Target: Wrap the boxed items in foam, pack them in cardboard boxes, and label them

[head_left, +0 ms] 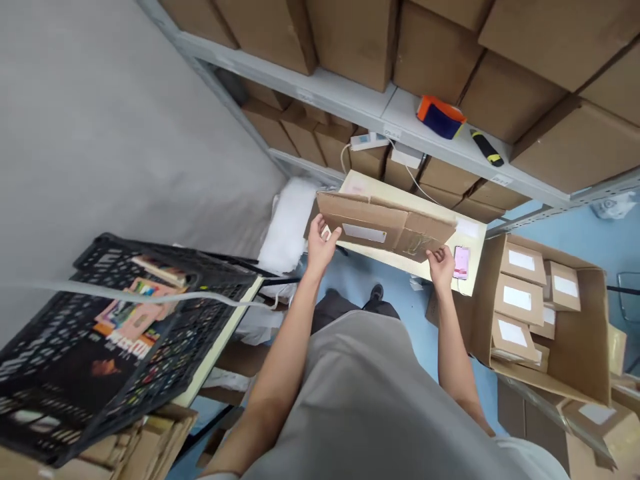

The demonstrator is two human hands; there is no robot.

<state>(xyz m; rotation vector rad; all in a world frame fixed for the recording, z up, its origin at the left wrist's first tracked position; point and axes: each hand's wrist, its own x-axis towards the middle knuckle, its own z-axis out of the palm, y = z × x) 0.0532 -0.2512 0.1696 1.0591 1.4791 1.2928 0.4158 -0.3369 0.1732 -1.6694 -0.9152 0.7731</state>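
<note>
A flattened brown cardboard box [397, 233] with a white label spans the space between my hands, tilted over the near edge of a cream table [473, 257]. My left hand [323, 248] grips its left end, thumb extended along the near face. At the lower right corner, my right hand [441, 268] pinches the cardboard between thumb and fingers. A phone with a lit pink screen [461, 263] lies on the table just right of my right hand. To the left of the cardboard is a roll of white wrap [285, 227].
Shelves [345, 93] full of brown boxes rise behind the table, with an orange and blue object [441, 117] and a black-yellow cutter [487, 148] on the ledge. A black crate [165, 360] stands left. A large carton [585, 340] of small labelled boxes stands right.
</note>
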